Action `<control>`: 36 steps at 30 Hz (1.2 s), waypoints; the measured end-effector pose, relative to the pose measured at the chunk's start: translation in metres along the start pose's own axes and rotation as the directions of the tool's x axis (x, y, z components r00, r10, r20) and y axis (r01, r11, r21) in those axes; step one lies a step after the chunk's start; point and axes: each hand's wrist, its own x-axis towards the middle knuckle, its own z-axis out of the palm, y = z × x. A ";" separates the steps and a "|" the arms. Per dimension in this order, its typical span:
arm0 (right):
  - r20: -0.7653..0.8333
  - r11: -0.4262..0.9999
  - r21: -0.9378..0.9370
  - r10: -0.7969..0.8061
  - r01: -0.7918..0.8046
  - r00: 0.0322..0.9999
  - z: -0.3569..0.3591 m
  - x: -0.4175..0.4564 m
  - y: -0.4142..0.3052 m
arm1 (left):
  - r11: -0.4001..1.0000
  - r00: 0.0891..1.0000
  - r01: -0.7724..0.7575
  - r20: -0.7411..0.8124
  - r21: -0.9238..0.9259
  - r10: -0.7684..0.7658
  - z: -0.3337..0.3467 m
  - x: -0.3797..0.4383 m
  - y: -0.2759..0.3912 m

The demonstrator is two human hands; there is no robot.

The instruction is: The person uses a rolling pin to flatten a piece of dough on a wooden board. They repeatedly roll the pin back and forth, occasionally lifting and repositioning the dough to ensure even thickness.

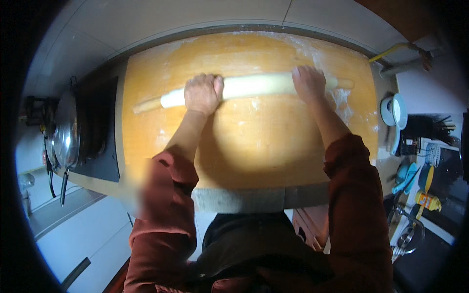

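A long wooden rolling pin (147,105) lies crosswise on a floured wooden board (253,139), its bare ends sticking out at left and right. Around its middle is wrapped a pale sheet of dough (258,85). My left hand (203,92) grips the dough-wrapped pin left of centre, fingers curled over the far side. Toward the right end, my right hand (310,83) is closed over the roll in the same way. The roll slants slightly, its left end nearer to me. The fingertips of both hands are hidden, and the picture is a little blurred there.
Left of the board stand pans with a glass lid (67,132) on a dark surface. At the right are a light-blue enamel pot (395,111), a yellow-capped container (428,201) and utensils. A yellow pipe (388,52) runs at the back right; a tiled wall borders the far edge.
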 end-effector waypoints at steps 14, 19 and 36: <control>-0.043 0.990 0.058 0.128 -0.125 0.991 -0.019 0.027 -0.020 | 0.976 0.979 0.170 -0.140 0.137 -0.151 -0.001 -0.001 -0.026; 0.255 0.995 -0.025 0.101 -0.098 0.962 -0.040 -0.028 -0.026 | 0.987 0.982 0.158 0.104 -0.005 -0.157 -0.026 -0.061 -0.020; 0.138 0.999 0.040 0.013 -0.019 0.990 0.020 0.069 0.009 | 0.999 0.975 -0.053 -0.214 0.015 0.055 0.010 0.033 -0.063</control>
